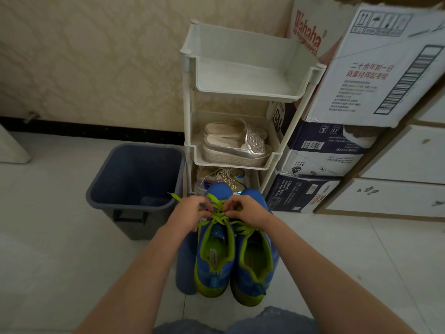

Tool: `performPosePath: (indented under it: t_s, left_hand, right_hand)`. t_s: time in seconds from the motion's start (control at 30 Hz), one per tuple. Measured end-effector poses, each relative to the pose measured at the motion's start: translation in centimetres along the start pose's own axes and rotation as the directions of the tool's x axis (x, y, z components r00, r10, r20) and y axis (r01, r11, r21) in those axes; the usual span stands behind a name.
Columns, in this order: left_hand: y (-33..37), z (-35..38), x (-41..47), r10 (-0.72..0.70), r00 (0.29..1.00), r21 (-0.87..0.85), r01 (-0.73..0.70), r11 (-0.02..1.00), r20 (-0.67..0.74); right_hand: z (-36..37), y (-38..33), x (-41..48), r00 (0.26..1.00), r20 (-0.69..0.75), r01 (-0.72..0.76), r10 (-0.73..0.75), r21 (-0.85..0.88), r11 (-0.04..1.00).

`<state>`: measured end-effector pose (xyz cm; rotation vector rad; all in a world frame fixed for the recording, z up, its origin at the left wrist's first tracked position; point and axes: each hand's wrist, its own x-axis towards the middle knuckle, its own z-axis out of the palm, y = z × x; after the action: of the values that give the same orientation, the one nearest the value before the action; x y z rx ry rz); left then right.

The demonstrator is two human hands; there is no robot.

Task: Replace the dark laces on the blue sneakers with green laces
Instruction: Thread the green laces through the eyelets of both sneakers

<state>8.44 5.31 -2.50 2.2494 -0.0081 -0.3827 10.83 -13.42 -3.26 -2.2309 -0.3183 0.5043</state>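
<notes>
Two blue sneakers with green lining stand side by side on a blue block on the floor, toes pointing away from me. The left sneaker carries a green lace across its eyelets. My left hand and my right hand both pinch that lace over the upper eyelets, fingers curled. One loose lace end sticks out to the left of my left hand. The right sneaker also shows a green lace near its tongue. No dark laces are in view.
A dark blue bin stands left of the sneakers. Behind them is a white tiered rack holding silver sandals and other shoes. Stacked cardboard boxes and white drawers fill the right side.
</notes>
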Motion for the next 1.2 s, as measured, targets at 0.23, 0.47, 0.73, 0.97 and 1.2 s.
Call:
performPosePath:
  t_s: [0.23,0.47,0.73,0.97,1.2]
  left_hand:
    - [0.6,0.1,0.0,0.053,0.999,0.121,-0.054,0.991,0.008]
    - [1.0,0.3,0.5,0.024,0.999,0.243,-0.029,0.970,0.026]
    - [0.8,0.3,0.3,0.042,0.999,0.218,-0.044,0.975,0.015]
    - [0.8,0.2,0.1,0.038,0.999,0.170,-0.034,0.985,-0.019]
    - [0.8,0.3,0.3,0.010,1.000,0.143,-0.011,0.990,0.009]
  right_hand:
    - [-0.4,-1.5,0.0,0.997,0.070,0.041,-0.041,-0.011,0.999]
    - [-0.6,-3.0,0.6,0.994,0.102,0.060,-0.036,-0.247,0.967]
    - [-1.6,-2.0,0.3,0.997,-0.071,0.042,-0.038,0.061,0.997]
    - [-1.3,0.1,-0.6,0.996,0.087,0.029,-0.028,-0.011,1.000]
    - [-2.0,-2.8,0.1,0.993,-0.065,0.091,-0.093,-0.039,0.995]
